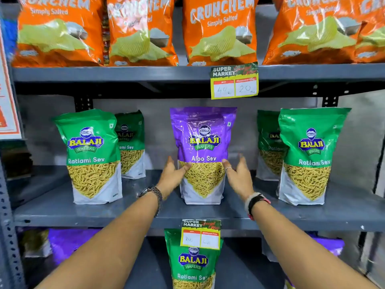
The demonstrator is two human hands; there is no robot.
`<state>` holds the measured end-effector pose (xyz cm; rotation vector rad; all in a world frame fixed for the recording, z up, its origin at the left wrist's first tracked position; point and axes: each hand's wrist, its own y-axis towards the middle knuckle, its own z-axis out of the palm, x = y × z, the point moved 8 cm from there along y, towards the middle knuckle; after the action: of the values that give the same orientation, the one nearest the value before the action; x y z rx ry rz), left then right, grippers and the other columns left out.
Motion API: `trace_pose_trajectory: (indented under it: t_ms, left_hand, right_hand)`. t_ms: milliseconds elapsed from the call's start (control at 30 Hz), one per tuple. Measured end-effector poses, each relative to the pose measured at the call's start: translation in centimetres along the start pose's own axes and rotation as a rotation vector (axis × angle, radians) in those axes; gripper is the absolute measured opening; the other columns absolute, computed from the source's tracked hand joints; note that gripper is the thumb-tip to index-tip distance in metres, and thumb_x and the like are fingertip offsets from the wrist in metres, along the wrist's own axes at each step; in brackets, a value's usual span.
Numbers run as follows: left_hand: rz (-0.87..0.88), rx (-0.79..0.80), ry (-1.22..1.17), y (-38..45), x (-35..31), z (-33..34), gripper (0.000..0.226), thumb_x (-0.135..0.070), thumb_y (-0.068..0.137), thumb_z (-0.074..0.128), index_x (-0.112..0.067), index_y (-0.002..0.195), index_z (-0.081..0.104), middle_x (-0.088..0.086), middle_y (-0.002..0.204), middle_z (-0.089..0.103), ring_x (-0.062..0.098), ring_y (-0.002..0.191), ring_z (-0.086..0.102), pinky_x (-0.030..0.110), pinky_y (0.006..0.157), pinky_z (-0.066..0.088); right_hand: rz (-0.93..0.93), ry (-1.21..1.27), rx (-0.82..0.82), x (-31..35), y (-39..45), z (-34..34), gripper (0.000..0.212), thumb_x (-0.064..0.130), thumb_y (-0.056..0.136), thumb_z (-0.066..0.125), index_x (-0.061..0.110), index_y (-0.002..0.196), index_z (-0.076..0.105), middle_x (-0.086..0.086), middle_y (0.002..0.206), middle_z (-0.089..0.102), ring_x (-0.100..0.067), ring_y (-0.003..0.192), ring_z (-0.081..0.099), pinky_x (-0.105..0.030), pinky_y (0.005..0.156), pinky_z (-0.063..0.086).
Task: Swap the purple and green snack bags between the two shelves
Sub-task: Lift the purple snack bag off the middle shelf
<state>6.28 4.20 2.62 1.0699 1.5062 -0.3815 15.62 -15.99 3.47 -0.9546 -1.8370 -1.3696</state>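
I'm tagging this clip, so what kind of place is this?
Most likely a supermarket snack aisle: metal shelf stocked with rows of orange chip bags, and a yellow price tag printed "Super Market".

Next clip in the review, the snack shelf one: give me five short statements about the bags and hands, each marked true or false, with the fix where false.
1. The purple bag stands upright on the middle shelf. True.
2. Both hands are at the purple bag's sides. True: left hand, right hand.
3. The purple bag reads Ratlami Sev. False: it reads Aloo Sev.
4. A green bag stands on the lower shelf, below the purple one. True.
5. The top shelf holds purple bags. False: it holds orange Crunchem bags.
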Motion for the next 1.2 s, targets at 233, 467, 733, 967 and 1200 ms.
trace_pose_trajectory:
  t_ms: [233, 467, 733, 967, 1200]
  left_hand:
    - [-0.001, 0.037, -0.207, 1.2, 1.1, 1.3, 0.064, -0.017, 0.068, 0.08, -0.004, 0.122, 0.048, 0.01, 0.114, 0.065, 0.008, 0.086, 0.063, 0.012, 0.067, 0.052]
    - [-0.015, -0.035, -0.238, 0.0, 1.1, -0.2, 0.078, -0.031, 0.044, 0.089, -0.01, 0.11, 0.053, 0.007, 0.109, 0.068, 0.01, 0.088, 0.066, 0.021, 0.076, 0.054]
    - [0.095, -0.188, -0.193, -6.1, 0.5, -5.6, 0.083, -0.066, 0.021, 0.083, -0.032, 0.091, 0.055, 0.002, 0.108, 0.07, 0.02, 0.097, 0.068, 0.042, 0.094, 0.052]
    - [0.272, -0.319, -0.215, -14.0, 0.8, -10.8, 0.061, -0.056, 0.035, 0.087, -0.045, 0.089, 0.06, -0.013, 0.092, 0.075, 0.002, 0.08, 0.07, 0.013, 0.067, 0.054]
    - [0.123, -0.311, -0.038, -19.8, 9.3, -12.6, 0.063, -0.061, 0.04, 0.084, -0.044, 0.093, 0.055, -0.022, 0.092, 0.073, 0.007, 0.082, 0.071, 0.032, 0.07, 0.06]
  right_hand:
    - [0.153, 0.427, 0.159, -2.4, 0.4, 3.4, 0.025, 0.02, 0.088, 0.056, 0.001, 0.104, 0.058, -0.002, 0.094, 0.067, -0.002, 0.078, 0.062, -0.006, 0.063, 0.049]
    - [0.16, 0.472, 0.081, -1.9, -0.3, 2.4, 0.037, 0.021, 0.081, 0.066, -0.004, 0.107, 0.056, -0.01, 0.092, 0.067, -0.012, 0.08, 0.063, -0.01, 0.061, 0.052]
    - [0.104, 0.541, 0.141, 1.2, -4.9, 3.3, 0.036, 0.026, 0.075, 0.071, 0.003, 0.101, 0.062, -0.013, 0.096, 0.072, -0.02, 0.088, 0.068, -0.034, 0.084, 0.054]
    - [0.046, 0.595, 0.317, 3.7, -10.4, 5.4, 0.042, 0.015, 0.072, 0.074, -0.005, 0.103, 0.056, -0.023, 0.09, 0.072, -0.017, 0.081, 0.064, -0.032, 0.084, 0.052]
    - [0.093, 0.533, 0.517, -1.7, -17.2, 10.0, 0.027, 0.006, 0.069, 0.075, 0.016, 0.086, 0.056, 0.011, 0.063, 0.073, -0.002, 0.066, 0.066, -0.016, 0.061, 0.054]
